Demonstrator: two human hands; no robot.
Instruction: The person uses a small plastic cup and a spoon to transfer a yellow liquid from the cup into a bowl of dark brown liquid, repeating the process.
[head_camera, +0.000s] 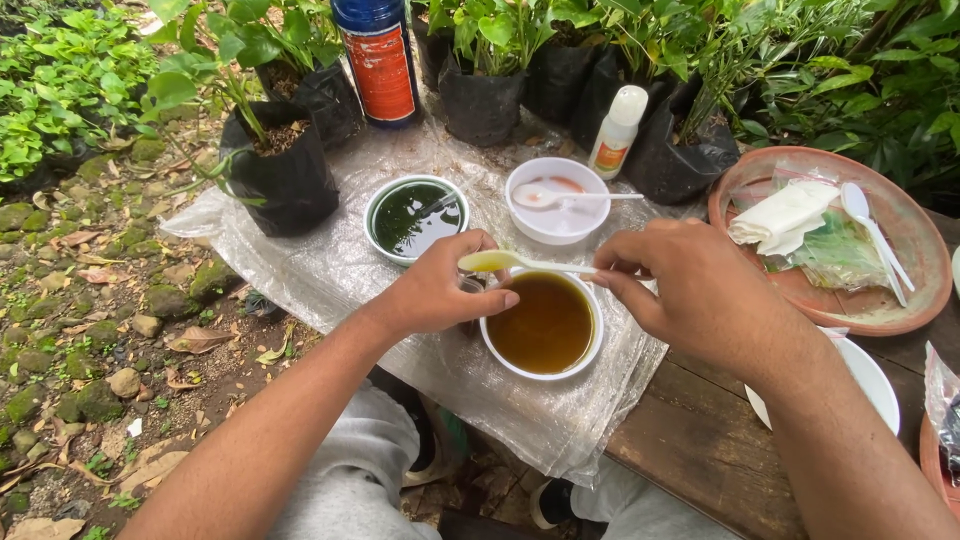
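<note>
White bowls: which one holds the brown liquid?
The front bowl, under both hands; the left bowl holds dark green liquid, the back bowl a spoon.

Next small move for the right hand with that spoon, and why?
Probably tip the spoon into whatever the left hand holds beside the brown-liquid bowl. The right hand holds it level, yellowish liquid in its scoop, right above the left fingers; the held item is hidden.

Three white bowls (543, 325), three white spoons (520, 263), two bottles (380, 60), one clay dish (905, 290), two hands (440, 290), several bagged plants (285, 170)
</note>
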